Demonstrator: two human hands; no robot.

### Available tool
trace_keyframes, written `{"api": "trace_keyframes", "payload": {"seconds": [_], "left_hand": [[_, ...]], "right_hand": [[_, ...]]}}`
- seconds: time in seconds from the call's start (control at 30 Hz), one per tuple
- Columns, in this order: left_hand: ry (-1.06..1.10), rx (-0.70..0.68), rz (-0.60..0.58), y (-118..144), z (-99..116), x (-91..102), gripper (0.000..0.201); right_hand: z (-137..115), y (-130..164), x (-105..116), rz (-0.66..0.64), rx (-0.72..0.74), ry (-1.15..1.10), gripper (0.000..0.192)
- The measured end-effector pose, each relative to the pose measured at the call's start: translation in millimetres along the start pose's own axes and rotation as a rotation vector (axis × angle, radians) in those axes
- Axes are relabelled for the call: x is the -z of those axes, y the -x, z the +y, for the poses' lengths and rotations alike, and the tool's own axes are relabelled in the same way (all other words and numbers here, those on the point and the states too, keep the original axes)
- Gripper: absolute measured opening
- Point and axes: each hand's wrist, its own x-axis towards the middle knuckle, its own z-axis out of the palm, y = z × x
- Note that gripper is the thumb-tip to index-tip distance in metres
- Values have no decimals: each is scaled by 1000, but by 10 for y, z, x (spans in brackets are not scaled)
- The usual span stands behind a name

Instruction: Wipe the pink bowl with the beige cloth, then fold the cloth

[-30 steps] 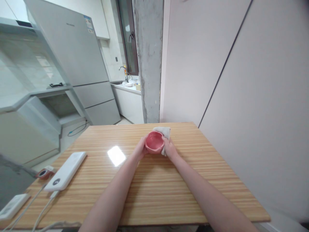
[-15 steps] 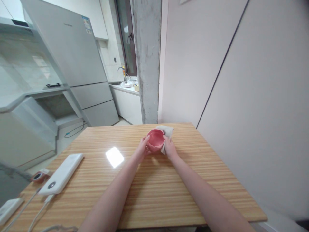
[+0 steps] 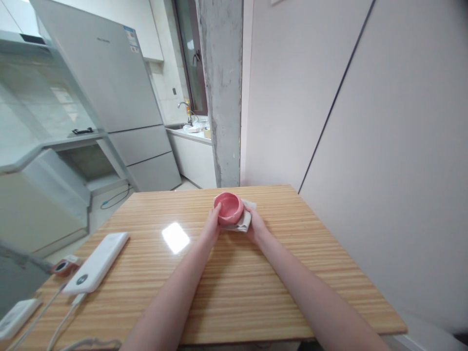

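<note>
Holding a small pink bowl (image 3: 228,206) between both hands, the person has it lifted just off the wooden tabletop (image 3: 226,282), out at the far reach of both arms. The left hand (image 3: 212,225) is closed on the bowl's near-left rim, fingertips on the edge. The right hand (image 3: 255,225) clutches a pale folded cloth (image 3: 241,222) and presses it against the bowl's right side and underside, so the cloth lies between that palm and the bowl. The bowl is tipped a little, its opening facing up and toward the camera; the inside looks plain pink, and whether any dirt or moisture remains on it is too small to tell.

Judging from this, the wiping is in mid-course: the cloth is on the outer wall and base, not inside the bowl. How much of the surface has been covered cannot be read from the view. The bowl has not been set down, and the cloth is not released.

Well to the left of the left hand, near the tabletop's edge, lie a white power bank (image 3: 97,262) with a cable, a small red-rimmed round gadget (image 3: 61,266) and another white device (image 3: 16,316).
</note>
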Motion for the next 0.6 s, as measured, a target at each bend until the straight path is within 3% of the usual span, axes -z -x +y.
{"api": "trace_keyframes", "payload": {"seconds": [0.17,0.4,0.6], "left_hand": [[-49,195,-39,73,11,-35,51],[22,-36,140,-10,32,28,46],[-134,90,75,-4,-1,45,46]], "right_hand": [[-77,-1,35,29,62,95,31],[19,37,3,-51,-35,168,30],[-66,-14,99,-13,54,200,33]]}}
